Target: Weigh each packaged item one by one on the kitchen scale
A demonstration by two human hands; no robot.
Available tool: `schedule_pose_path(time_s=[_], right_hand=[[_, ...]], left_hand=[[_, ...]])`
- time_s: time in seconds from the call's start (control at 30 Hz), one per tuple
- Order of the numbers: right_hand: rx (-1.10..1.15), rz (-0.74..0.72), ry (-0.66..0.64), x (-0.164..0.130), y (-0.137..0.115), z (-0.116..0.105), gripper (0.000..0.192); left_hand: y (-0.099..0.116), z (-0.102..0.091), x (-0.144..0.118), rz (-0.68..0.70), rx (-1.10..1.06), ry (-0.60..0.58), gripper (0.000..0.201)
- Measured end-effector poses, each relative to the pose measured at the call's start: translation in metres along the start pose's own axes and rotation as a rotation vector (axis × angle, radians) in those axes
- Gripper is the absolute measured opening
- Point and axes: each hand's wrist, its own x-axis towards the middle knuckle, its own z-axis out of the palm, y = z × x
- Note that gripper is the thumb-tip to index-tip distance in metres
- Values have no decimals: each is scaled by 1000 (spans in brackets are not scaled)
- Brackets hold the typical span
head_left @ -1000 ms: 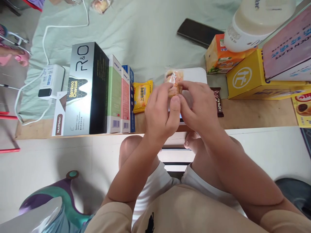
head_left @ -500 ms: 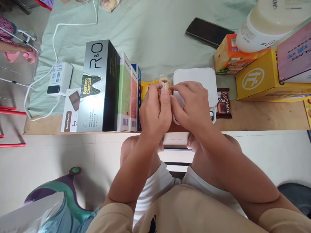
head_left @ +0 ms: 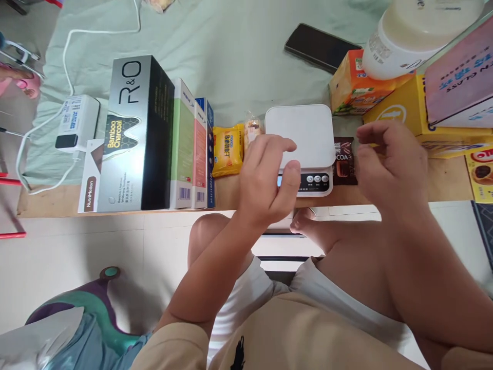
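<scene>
My left hand (head_left: 268,180) hovers over the lower left of a white digital kitchen scale (head_left: 298,136), thumb and fingers apart, holding nothing. Its platform is bare. A clear-wrapped snack packet (head_left: 252,129) lies left of the scale, partly hidden behind that hand. Beside it is a yellow soap packet (head_left: 228,150). My right hand (head_left: 393,167) hangs in the air to the right, fingers curved and apart from the thumb with nothing between them. A dark brown cocoa packet (head_left: 344,160) lies between the scale and my right hand.
Upright boxes, including a silver-black toothpaste box (head_left: 133,136), line the left. A white power adapter (head_left: 78,123) trails a cable. At right stand an orange carton (head_left: 348,85), a yellow box (head_left: 442,139) and a white tub (head_left: 396,43). A black phone (head_left: 321,47) lies behind.
My hands have parted from the wrapped snack packet. My right hand has moved right, past the cocoa packet; my left has shifted slightly right over the scale. The view has shifted a little.
</scene>
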Motion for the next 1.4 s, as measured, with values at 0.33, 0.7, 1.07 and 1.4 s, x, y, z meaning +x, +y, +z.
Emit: schedule_pose_path(time_s=[0.33,0.7,1.07,1.4], right_hand=[[-235,184,-281,-3,2,-4,60],[39,55,-43,-5,22,16,53],[85,-172,242,-8,1,9,50],[186,-218,151,3,-37,56,26]], left_hand=[[8,28,-2,-3,0,-108,37],[7,25,-1,-13,-3,-96,35],[4,16,-1,-84,12,-93,42],[-4,21,-1,45,-19,21,28]])
